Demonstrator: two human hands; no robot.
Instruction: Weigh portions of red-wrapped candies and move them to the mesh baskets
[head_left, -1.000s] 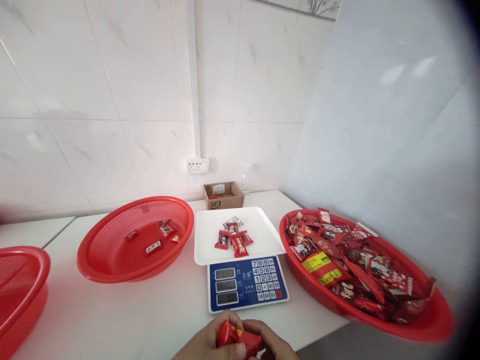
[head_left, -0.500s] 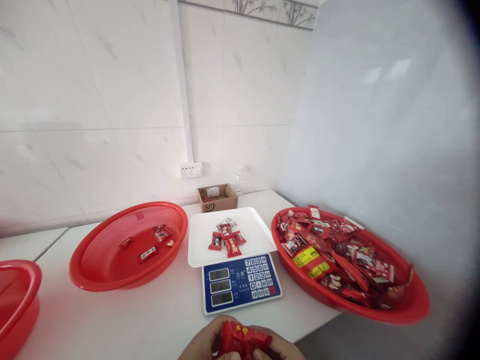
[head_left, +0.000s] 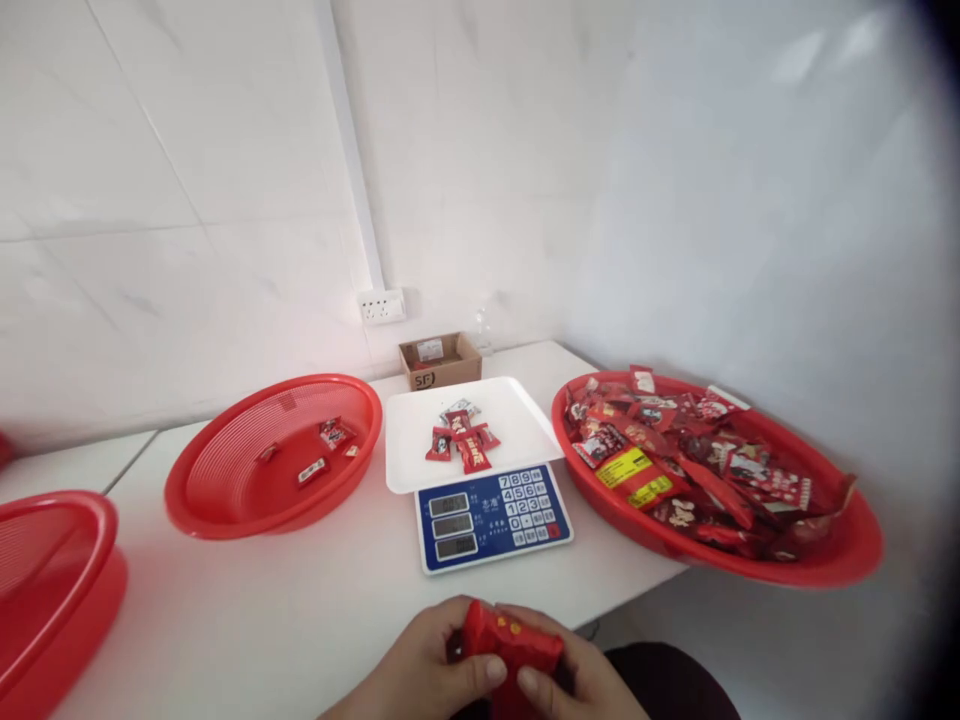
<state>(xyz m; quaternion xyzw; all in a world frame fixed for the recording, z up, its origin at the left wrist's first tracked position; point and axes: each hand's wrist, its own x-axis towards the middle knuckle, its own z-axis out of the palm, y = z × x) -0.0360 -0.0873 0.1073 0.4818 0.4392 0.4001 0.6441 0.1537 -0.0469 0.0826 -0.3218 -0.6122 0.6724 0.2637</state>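
While sweets (head_left: 471, 450) are borne by the scale (head_left: 491, 517), a packet (head_left: 516, 643) before it is clasped by both curled hands (head_left: 433, 652).

Three red baskets (head_left: 225, 475): two at left, one at right. One scale (head_left: 487, 525), one cardboard box (head_left: 454, 374), one wall socket (head_left: 382, 306), two hands (head_left: 439, 655), one red packet (head_left: 517, 640).

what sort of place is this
Probably a small weighing or packing station. A blue-and-white electronic scale bears small, mostly red wrapped packets; an oval red plastic basket beside it is heaped with more packets; and a shiny red packet is held in front of the scale.
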